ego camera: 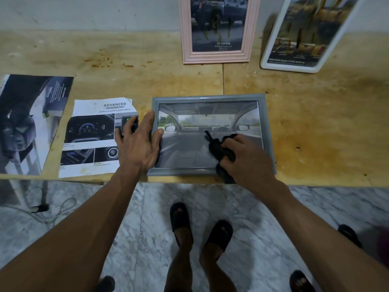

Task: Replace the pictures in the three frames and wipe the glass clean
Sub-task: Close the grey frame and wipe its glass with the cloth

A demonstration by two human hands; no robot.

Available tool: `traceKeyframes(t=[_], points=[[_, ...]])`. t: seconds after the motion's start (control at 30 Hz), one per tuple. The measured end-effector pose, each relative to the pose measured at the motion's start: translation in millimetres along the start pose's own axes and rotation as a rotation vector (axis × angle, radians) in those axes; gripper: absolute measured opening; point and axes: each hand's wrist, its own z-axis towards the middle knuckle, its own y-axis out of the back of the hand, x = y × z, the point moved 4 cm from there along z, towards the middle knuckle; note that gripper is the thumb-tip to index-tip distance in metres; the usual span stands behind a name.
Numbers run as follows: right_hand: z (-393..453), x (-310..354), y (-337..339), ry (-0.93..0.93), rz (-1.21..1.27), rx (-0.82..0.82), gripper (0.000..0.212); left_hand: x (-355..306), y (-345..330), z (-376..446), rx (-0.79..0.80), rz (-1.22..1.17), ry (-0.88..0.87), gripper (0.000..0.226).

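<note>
A grey frame lies flat near the table's front edge, holding a car-interior picture under glass. My left hand presses flat on the frame's left side, fingers spread, thumb on the glass. My right hand grips a bunched black cloth against the lower right of the glass. A pink frame with a truck picture leans against the wall behind. To its right leans a white frame, tilted, with streaks on its glass.
Two loose printed pictures lie left of the grey frame: a white "ADVANCED" sheet and a dark brochure page. The stained wooden table ends just in front of my hands. Below are a marble floor, my sandalled feet and a cable.
</note>
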Motion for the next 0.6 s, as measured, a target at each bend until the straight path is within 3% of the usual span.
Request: traceKeyframes(t=[0.2, 0.27, 0.4, 0.6], points=[[26, -30, 33, 0.118, -0.448, -0.090, 0.010, 1, -3, 1, -0.023, -0.005, -0.007, 0.049], [49, -30, 36, 0.112, -0.375, -0.187, 0.014, 1, -4, 2, -0.027, -0.004, -0.003, 0.049], [84, -33, 15, -0.060, -0.096, -0.152, 0.038, 1, -5, 1, -0.032, -0.004, 0.001, 0.050], [66, -42, 5, 0.041, -0.250, -0.060, 0.044, 0, -8, 1, -0.061, -0.018, 0.019, 0.047]])
